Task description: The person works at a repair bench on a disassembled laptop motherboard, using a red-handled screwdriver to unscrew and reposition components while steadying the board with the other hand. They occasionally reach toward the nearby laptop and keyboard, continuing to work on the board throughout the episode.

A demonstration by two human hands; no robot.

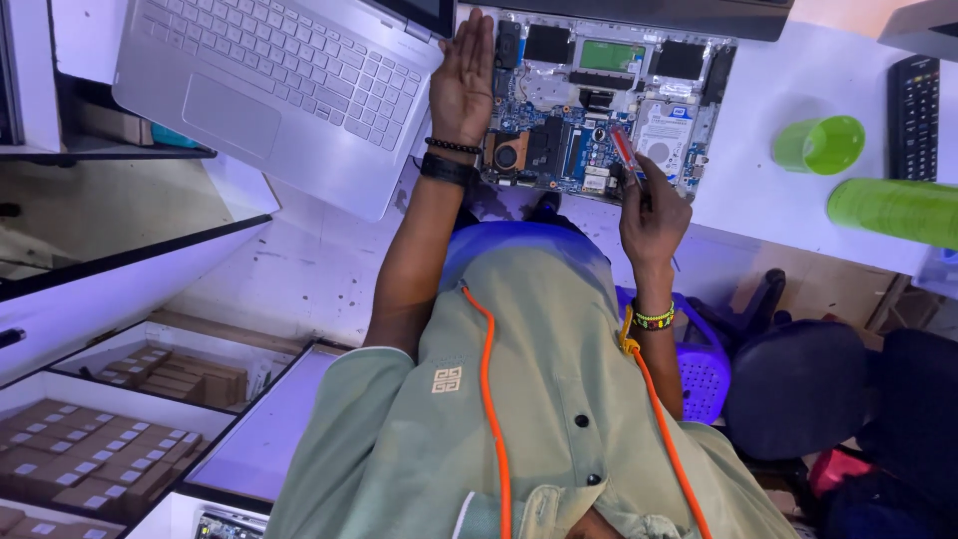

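Observation:
An opened laptop base (599, 100) lies on the white table with its circuit board, fan and drive exposed. My left hand (463, 80) rests flat on its left edge, fingers straight, holding nothing. My right hand (651, 212) is at the base's near edge, closed around a red-handled screwdriver (625, 152) whose tip points at the board near the drive. Both wrists carry bracelets.
A silver laptop keyboard half (279, 80) lies tilted to the left of the base. A green cup (822, 144), a green cylinder (893, 210) on its side and a black remote (913, 115) sit at right. Stools (793, 384) stand below; brown boxes (80, 459) fill shelves at lower left.

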